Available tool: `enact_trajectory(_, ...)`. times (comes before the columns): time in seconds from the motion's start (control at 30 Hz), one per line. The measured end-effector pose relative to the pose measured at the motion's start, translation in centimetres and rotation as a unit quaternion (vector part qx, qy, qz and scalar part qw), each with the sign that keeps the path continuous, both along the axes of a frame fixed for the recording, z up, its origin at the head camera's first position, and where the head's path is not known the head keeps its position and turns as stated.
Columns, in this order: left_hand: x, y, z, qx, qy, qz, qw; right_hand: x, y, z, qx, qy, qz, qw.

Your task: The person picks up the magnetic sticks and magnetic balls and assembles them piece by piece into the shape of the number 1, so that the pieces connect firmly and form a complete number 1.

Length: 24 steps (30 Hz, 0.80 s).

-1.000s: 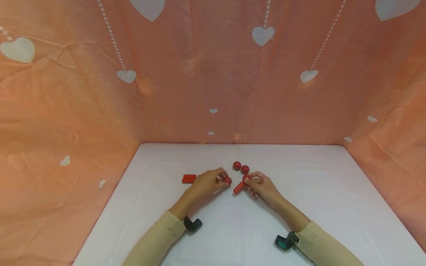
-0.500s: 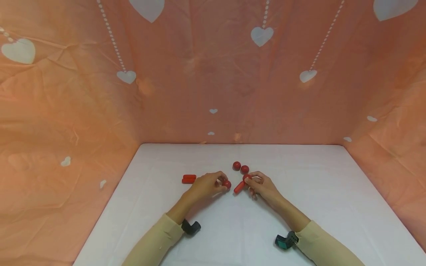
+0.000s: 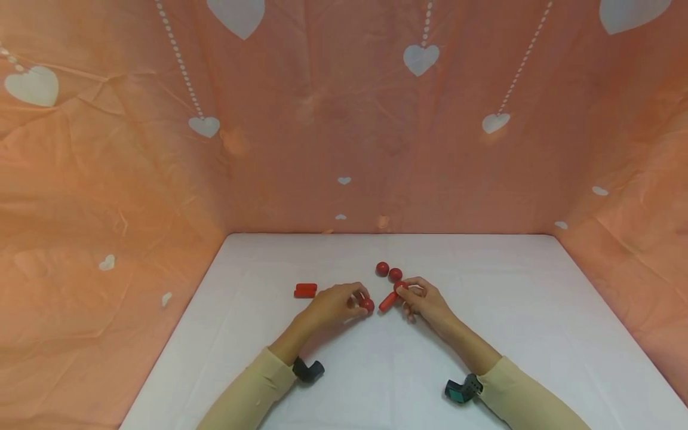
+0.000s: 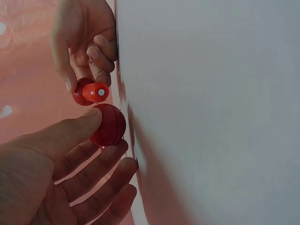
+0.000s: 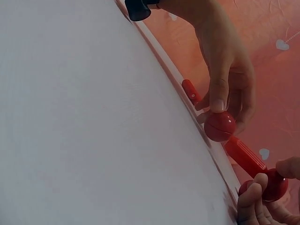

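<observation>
Between thumb and fingers, my left hand (image 3: pixel 334 304) pinches a smooth red ball (image 4: pixel 112 125) with a thin seam line round it. My right hand (image 3: pixel 430 304) holds a maraca-like piece, a red ball (image 5: pixel 277 186) with a red ribbed handle (image 5: pixel 246 155) on it. That handle (image 3: pixel 386 303) points down and left, toward the ball in my left hand, with a small gap between. In the left wrist view, the handle's free end (image 4: pixel 101 92) faces the camera and shows a pale round spot.
Two more red balls (image 3: pixel 382 269) lie side by side just beyond my hands. Left of my left hand, two red handles (image 3: pixel 306 287) lie parallel on the white table (image 3: pixel 484 263). An orange cloth with hearts (image 3: pixel 344 119) hangs round the back and sides.
My left hand has shifted slightly toward me with the red ball pinched in it. My right hand stays nearly still with its ball and handle.
</observation>
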<state>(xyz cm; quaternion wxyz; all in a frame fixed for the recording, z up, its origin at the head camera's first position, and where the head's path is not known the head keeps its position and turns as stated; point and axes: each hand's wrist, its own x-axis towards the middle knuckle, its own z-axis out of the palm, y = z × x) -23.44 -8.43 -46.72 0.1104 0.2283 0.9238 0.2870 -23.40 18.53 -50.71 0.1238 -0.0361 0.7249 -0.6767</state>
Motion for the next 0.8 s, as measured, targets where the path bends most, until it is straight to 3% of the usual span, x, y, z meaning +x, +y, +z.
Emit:
enact_trajectory(0.43, 0.22, 0.30, -0.10, -0.009, -0.014, -0.005, 0.9999, 0.04, -0.05, 0.16, -0.007, -0.010, -0.021, 0.9997)
enact_trajectory(0.8, 0.43, 0.59, -0.04, -0.011, -0.003, -0.019, 0.9998, 0.00, -0.09, 0.07, -0.021, -0.015, -0.025, 0.9994)
